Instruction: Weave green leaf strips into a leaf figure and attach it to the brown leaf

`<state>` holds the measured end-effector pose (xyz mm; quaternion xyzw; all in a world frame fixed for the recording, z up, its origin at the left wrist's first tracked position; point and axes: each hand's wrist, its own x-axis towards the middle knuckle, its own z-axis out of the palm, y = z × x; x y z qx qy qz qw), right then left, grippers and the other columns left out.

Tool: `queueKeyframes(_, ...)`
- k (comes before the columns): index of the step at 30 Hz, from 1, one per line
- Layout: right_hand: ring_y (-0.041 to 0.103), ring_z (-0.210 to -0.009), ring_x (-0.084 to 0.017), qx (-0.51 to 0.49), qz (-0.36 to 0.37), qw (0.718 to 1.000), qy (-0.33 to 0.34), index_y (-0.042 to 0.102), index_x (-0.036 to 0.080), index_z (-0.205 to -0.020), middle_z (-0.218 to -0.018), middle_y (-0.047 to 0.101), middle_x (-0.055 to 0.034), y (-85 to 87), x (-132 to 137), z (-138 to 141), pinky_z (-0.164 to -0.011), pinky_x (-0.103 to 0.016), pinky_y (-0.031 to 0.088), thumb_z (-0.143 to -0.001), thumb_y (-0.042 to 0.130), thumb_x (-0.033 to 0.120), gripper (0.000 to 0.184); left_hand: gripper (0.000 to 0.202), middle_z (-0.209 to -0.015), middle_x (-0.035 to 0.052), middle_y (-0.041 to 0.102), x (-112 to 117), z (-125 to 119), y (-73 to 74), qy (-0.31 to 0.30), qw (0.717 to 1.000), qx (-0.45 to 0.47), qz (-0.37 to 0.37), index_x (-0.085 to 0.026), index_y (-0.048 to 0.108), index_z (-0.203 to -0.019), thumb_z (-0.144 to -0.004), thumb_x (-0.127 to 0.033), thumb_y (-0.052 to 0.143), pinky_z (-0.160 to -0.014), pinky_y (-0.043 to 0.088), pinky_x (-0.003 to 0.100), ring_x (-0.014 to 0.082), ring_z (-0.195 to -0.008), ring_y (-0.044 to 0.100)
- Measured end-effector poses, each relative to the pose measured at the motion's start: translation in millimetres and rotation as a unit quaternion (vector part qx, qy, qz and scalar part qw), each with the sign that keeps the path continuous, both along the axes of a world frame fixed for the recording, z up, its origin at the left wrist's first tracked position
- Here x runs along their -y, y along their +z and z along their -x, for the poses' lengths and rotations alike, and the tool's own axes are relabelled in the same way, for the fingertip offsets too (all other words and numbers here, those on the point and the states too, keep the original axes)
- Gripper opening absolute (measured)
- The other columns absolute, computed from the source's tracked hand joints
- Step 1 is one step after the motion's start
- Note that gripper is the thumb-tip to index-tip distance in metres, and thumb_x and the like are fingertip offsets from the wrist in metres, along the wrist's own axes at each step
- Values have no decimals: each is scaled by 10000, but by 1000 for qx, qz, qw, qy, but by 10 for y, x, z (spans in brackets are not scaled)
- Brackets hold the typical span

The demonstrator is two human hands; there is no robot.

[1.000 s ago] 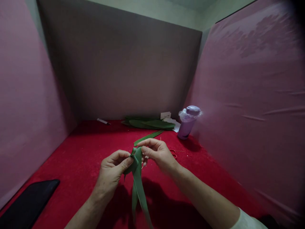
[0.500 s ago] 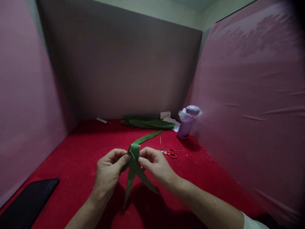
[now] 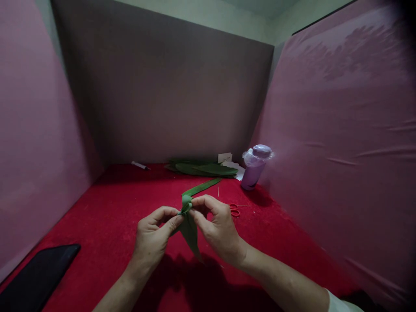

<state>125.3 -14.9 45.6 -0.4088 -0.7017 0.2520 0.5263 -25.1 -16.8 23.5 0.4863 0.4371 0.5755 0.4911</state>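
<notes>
Holding the folded, looped green leaf strip (image 3: 189, 229) above the red fabric-covered surface (image 3: 97, 225), your left hand (image 3: 154, 234) pinches its left side between thumb and forefinger; your right hand (image 3: 218, 225) grips its right side near the top. Red-handled scissors (image 3: 234, 214) lie just right of your right hand; long green leaves (image 3: 208, 169) lie beyond both hands.

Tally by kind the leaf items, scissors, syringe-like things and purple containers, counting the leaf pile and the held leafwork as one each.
Leaf items: 3 (held leafwork, loose strip, leaf pile)
Scissors: 1
Syringe-like thing: 1
Purple container: 1
Total: 6
</notes>
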Motion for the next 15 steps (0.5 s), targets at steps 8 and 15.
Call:
queueKeyframes(8, 572, -731, -153, -58, 24, 996, 57, 626, 215, -863, -805, 615, -27, -82, -29, 44, -667, -301, 475, -794, 545, 141, 128, 264, -717, -6, 670, -14, 6, 0, -5, 1000, 12, -21, -191, 658, -899, -647, -224, 728, -638, 514, 240, 141, -683, 612)
queueKeyframes(15, 577, -735, -137, -137, 78, 985, 75, 535, 208, -886, -841, 591, -17, -92, -33, 41, -687, -301, 499, -786, 545, 146, 118, 139, -704, 20, 707, -20, 37, 77, -41, 997, 61, 35, -157, 700, -742, -627, -220, 745, -596, 503, 199, 120, -622, 625)
